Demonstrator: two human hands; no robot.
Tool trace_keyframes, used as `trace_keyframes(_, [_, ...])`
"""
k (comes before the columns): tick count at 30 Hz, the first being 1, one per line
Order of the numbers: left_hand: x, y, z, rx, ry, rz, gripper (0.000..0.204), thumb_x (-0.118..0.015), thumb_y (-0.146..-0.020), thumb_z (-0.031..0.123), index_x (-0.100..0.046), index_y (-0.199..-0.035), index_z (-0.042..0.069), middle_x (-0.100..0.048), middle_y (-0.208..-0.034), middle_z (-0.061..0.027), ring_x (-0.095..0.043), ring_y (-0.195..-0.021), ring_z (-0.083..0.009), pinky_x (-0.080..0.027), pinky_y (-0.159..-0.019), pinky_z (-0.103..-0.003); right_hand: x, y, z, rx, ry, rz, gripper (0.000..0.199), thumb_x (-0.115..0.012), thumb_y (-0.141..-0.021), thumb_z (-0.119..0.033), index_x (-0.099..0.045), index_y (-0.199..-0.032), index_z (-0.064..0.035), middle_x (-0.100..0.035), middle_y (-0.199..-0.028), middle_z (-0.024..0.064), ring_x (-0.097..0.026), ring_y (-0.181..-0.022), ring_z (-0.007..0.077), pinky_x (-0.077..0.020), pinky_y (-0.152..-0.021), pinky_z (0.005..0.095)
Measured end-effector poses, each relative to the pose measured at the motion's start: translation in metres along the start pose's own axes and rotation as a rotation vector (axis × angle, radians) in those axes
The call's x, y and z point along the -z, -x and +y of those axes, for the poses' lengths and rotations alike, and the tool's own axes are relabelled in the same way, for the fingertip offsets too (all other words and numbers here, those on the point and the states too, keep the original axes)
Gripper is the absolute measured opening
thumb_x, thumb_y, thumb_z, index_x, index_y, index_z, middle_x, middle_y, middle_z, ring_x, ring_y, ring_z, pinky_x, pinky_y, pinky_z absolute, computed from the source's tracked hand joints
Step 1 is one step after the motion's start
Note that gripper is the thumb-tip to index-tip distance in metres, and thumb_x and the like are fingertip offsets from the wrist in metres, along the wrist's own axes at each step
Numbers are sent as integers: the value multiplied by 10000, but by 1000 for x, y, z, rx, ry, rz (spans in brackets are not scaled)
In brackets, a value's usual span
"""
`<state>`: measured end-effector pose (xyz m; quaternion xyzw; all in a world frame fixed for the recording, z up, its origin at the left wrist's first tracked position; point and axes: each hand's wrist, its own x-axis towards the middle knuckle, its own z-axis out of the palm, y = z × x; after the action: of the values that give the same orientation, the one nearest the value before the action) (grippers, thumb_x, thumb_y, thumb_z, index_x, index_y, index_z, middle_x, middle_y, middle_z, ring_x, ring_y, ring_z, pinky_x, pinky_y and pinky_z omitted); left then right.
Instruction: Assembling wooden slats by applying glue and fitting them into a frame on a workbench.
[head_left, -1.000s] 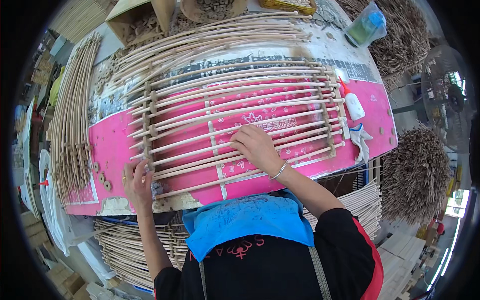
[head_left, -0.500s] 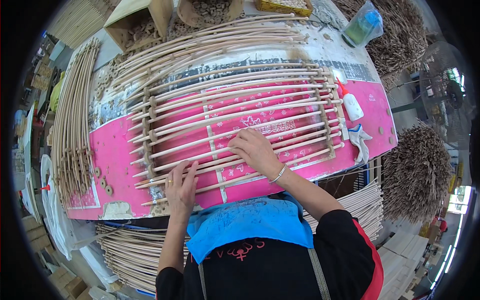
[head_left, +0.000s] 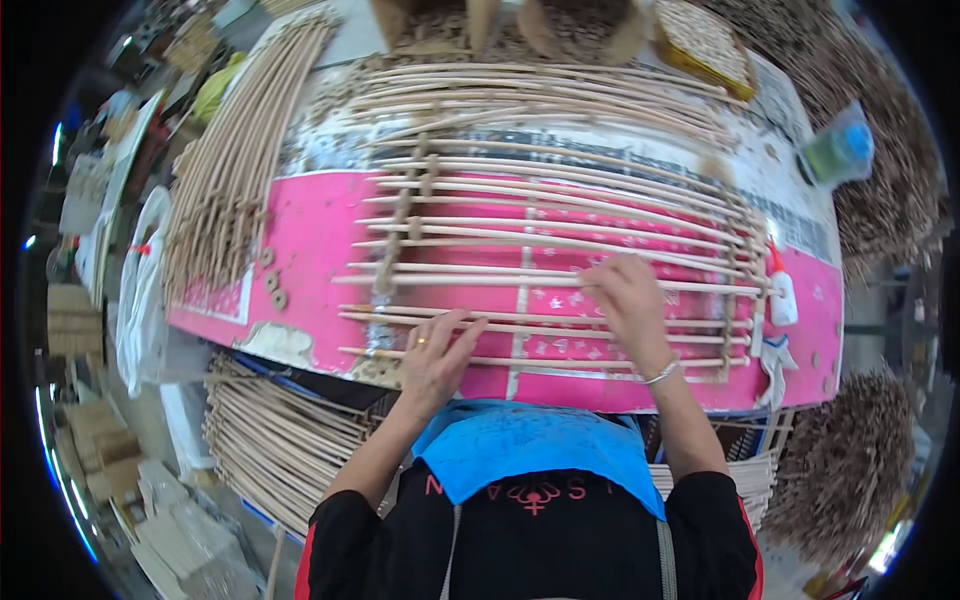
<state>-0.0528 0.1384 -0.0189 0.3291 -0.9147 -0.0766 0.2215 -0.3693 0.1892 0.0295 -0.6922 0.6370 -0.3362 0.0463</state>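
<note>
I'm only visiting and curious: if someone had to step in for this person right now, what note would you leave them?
Left hand: flat, fingers spread, pressing on the lower sticks of the stick frame.
Right hand: fingers down on a middle stick, right of centre.
Frame lies on the pink board; long sticks cross upright bars at both ends.
Loose sticks are piled at the board's left; a glue bottle stands at the frame's right end; small wooden discs lie left of the frame.
Done: many rows laid. Whether they are fixed, I cannot tell.
</note>
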Motion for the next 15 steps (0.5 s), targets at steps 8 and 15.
trace_keyframes(8, [8,4,-4,125,23,1,440,-724,-909,125,-707,-1347,157,-607,-1352,-57,-625,-1205,-251,-465,-998,-417,8,-49,62,-42,-57,120,111,-766,-880,-71,-743,-988,-66,-675,-922,81,-649,-888,289,-503,-786,406])
trace_keyframes(15, [30,13,-26,259,13,116,417,-712,-913,83,-709,-1327,131,-642,-1288,-79,-628,-1116,-296,-476,-960,-420,-19,-55,70,-46,-74,35,113,-749,-903,-90,-730,-1003,-42,-661,-938,97,-644,-910,290,-508,-798,397])
